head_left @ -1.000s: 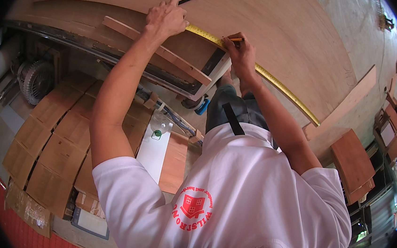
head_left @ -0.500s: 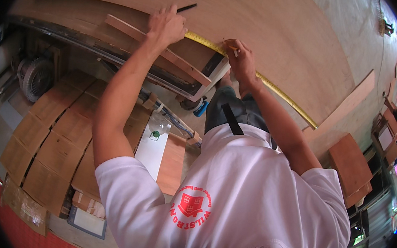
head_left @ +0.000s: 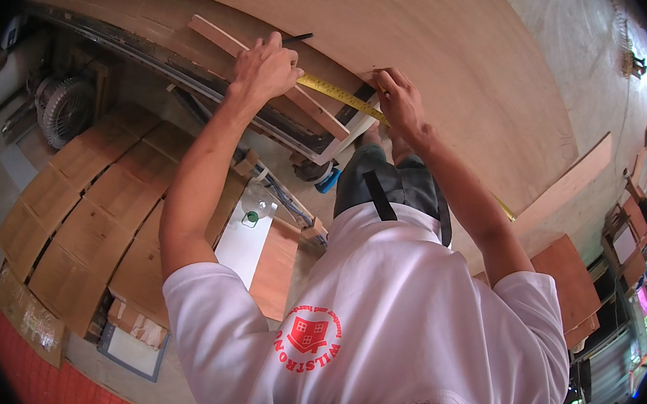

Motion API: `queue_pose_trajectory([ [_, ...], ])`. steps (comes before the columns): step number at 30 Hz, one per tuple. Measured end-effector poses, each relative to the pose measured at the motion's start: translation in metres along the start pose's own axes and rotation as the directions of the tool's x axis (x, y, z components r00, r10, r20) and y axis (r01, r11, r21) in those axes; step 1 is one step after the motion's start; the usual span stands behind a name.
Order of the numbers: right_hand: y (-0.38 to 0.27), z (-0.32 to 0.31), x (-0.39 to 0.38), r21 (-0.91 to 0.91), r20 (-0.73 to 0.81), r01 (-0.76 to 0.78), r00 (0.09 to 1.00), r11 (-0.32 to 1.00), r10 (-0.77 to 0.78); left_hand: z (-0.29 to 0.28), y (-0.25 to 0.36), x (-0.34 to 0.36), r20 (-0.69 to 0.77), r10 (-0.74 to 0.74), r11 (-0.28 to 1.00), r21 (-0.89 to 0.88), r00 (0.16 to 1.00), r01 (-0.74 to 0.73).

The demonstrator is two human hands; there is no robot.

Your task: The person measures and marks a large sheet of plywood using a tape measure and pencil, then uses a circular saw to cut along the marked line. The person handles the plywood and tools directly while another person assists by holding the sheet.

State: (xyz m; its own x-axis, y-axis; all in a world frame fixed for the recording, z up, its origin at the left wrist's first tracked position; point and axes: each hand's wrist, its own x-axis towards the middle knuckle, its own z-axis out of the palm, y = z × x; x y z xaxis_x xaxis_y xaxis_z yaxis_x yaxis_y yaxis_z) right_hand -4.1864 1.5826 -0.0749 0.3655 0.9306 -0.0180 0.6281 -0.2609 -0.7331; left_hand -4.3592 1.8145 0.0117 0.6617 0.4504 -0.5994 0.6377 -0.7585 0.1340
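Yellow, thin and marked along its length, the tape measure (head_left: 341, 96) runs just off the near edge of the broad plywood sheet (head_left: 465, 59), reappearing beyond the right forearm by the sheet's right corner. The left hand (head_left: 266, 72), knuckles up and arm outstretched, closes curled fingers on the tape; a slim black stick (head_left: 298, 38) juts from it toward the sheet. The right hand (head_left: 404, 106) bends downward at the sheet's near edge, fingers curled; its grip I cannot tell. A straight, flat wooden strip (head_left: 218, 34) lies left of the sheet, passing beneath the left hand.
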Motion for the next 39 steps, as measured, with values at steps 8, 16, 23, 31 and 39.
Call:
queue_pose_trajectory([
  [8,0.01,0.005,0.001,0.321,-0.054,-0.116,0.989,0.94,0.141,0.0,0.0,-0.003,0.031,-0.029,1.0,-0.008,0.999,0.03],
  [16,0.013,0.006,-0.004,0.291,-0.059,-0.125,0.987,0.948,0.149,0.005,-0.002,-0.006,0.035,-0.04,0.999,-0.019,0.999,0.041],
  [23,0.01,0.007,-0.003,0.246,-0.036,-0.174,0.981,0.954,0.188,0.007,-0.004,-0.006,0.021,-0.023,0.999,-0.033,1.0,0.024],
  [31,0.0,0.001,0.001,0.09,-0.058,0.016,0.998,0.996,-0.011,0.004,-0.001,-0.008,0.021,-0.026,0.999,-0.024,0.999,0.026],
  [39,0.002,-0.028,-0.009,0.291,0.261,-0.265,0.947,0.919,0.19,0.004,-0.003,-0.012,0.012,-0.017,0.999,-0.03,1.0,0.017],
])
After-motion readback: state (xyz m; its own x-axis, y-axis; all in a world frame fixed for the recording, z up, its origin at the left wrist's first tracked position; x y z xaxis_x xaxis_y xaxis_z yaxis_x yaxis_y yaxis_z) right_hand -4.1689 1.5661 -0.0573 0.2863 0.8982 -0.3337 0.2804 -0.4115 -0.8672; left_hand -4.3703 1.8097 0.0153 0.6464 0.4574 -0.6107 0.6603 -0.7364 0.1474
